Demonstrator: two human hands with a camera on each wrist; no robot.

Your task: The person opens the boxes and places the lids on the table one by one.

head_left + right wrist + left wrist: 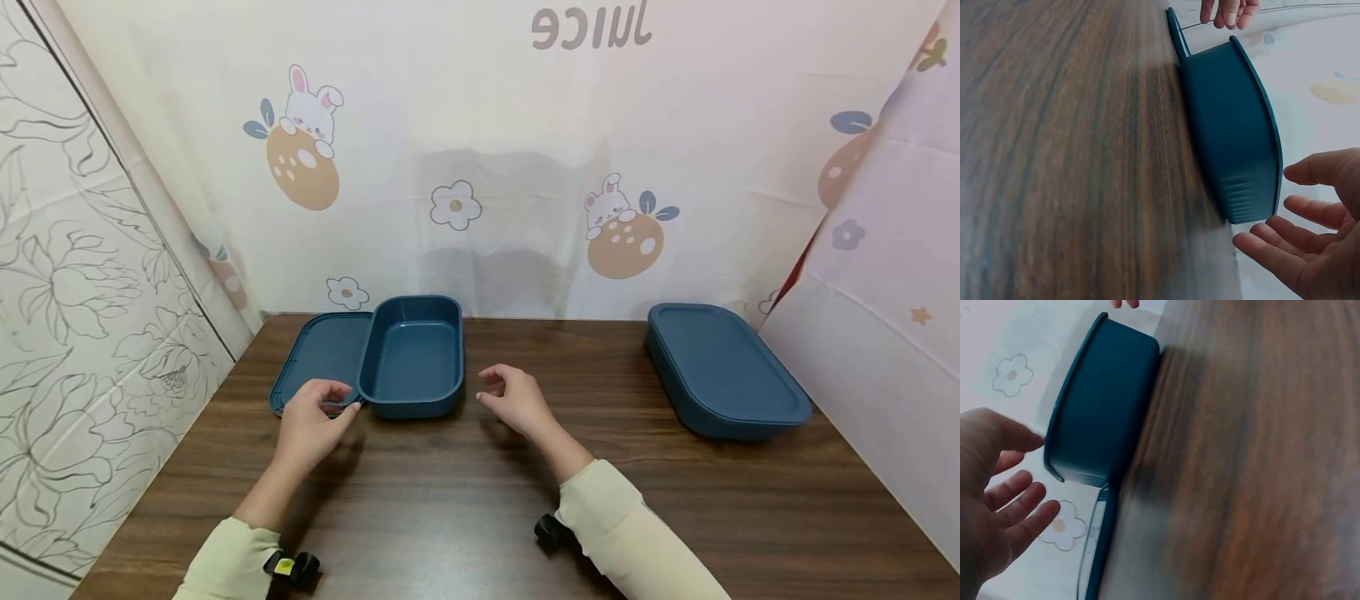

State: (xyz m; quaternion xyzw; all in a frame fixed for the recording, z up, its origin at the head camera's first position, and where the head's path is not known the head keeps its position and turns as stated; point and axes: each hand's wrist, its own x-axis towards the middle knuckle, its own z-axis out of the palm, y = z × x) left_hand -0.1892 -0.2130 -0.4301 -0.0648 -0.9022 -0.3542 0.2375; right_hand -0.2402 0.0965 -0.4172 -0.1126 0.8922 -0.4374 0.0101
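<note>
A dark blue rectangular food container (414,350) stands uncovered on the table, with nothing inside it. Its flat lid (330,354) lies just left of it, partly behind the container's side. My left hand (315,421) hovers over the near edge of the lid, thumb toward the container's near left corner, fingers loosely bent around nothing. On the other side, my right hand (517,402) is held a little off the container's right wall. In the right wrist view, that hand's spread fingers (1272,250) appear beside the ribbed end of the container (1229,125).
A second dark blue container (727,371), covered by its lid, sits at the right of the brown wooden table (435,517). Behind the table hangs a printed cloth (517,108). A patterned panel (82,292) borders the left side.
</note>
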